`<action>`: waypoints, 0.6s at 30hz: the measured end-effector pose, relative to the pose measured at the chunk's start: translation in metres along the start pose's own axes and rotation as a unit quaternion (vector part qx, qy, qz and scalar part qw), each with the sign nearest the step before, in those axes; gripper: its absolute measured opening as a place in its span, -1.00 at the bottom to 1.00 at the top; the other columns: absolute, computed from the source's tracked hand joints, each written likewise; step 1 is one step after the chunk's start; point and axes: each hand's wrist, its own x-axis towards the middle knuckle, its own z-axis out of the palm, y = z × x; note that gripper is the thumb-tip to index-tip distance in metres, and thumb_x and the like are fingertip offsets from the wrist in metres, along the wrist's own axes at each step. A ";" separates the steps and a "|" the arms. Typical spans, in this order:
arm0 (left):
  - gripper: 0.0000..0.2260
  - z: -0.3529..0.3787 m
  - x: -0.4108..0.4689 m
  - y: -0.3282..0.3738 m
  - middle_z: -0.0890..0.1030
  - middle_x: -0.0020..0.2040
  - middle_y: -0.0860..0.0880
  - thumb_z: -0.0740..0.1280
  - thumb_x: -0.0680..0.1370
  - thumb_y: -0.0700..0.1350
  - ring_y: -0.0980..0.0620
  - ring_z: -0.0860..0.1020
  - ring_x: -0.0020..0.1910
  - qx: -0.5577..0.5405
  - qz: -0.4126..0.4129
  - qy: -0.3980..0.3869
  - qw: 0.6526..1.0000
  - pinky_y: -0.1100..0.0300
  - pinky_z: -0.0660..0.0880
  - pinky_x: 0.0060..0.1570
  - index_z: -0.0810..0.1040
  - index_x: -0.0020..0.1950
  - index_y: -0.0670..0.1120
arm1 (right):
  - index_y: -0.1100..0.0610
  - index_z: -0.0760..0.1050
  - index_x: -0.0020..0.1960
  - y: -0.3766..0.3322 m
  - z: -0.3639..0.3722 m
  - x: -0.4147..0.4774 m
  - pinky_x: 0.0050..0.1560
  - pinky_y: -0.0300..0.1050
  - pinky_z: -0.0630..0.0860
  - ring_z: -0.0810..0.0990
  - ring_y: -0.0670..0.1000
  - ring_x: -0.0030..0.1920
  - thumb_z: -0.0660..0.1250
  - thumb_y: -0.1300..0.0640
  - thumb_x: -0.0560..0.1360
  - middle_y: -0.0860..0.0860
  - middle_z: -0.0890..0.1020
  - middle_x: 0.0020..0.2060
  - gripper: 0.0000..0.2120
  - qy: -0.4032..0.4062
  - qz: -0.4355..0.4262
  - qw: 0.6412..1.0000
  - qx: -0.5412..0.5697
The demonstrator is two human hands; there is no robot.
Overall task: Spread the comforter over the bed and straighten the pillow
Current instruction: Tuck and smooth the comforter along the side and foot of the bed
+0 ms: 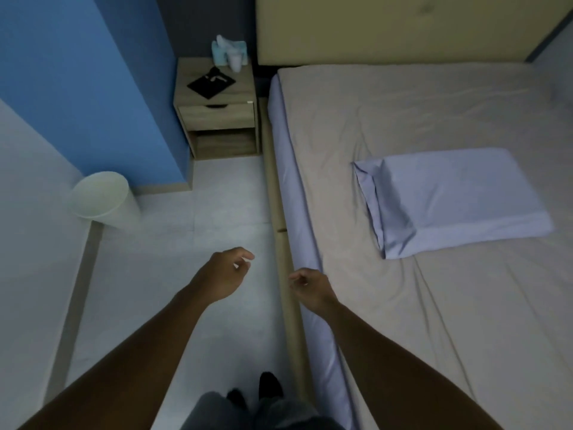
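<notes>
The bed (434,305) fills the right side, covered by a wrinkled grey-beige sheet with a lavender edge along its left side. A lavender pillow (455,200) lies flat on the bed, a little crooked, well below the headboard (387,29). No comforter shows in this view. My left hand (223,274) hovers over the floor beside the bed, fingers loosely curled and holding nothing. My right hand (311,288) hangs over the bed's left edge, fingers loosely curled, also holding nothing and apart from the pillow.
A wooden nightstand (217,119) stands left of the headboard with a tissue box (229,52), a cup and a dark flat item on top. A pale bin (104,198) sits by the blue wall. My feet (257,392) stand on the tiled floor beside the bed.
</notes>
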 end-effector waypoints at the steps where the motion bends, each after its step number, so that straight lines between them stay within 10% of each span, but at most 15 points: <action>1: -0.85 -0.009 0.018 0.001 0.60 -0.04 0.09 0.27 0.60 0.00 0.13 0.60 -0.10 0.004 0.001 -0.005 1.000 0.27 0.50 -0.14 0.57 0.12 0.16 | 0.16 0.69 0.04 -0.012 -0.006 0.015 0.12 -0.21 0.56 0.68 0.04 0.05 0.29 0.29 0.51 0.07 0.71 0.06 -0.78 0.004 -0.002 1.000 -0.002; 10: -0.82 -0.108 0.195 0.010 0.59 0.07 0.04 0.25 0.59 0.05 0.03 0.59 0.02 0.039 0.024 -0.051 0.998 0.08 0.56 0.11 0.56 0.17 0.14 | 0.31 0.65 0.04 -0.112 -0.040 0.164 -0.21 -0.39 0.47 0.59 -0.23 -0.32 0.29 0.37 0.52 -0.05 0.61 -0.29 -0.81 0.058 -0.030 0.997 0.034; 18: -0.79 -0.201 0.345 0.019 0.58 0.11 0.01 0.26 0.58 0.08 0.02 0.58 0.05 0.047 0.027 -0.088 0.995 0.07 0.55 0.13 0.56 0.18 0.14 | 0.15 0.58 0.25 -0.198 -0.057 0.286 0.03 -0.12 0.57 0.67 0.10 0.05 0.21 0.22 0.57 0.10 0.67 0.12 -0.70 0.018 0.008 0.998 -0.058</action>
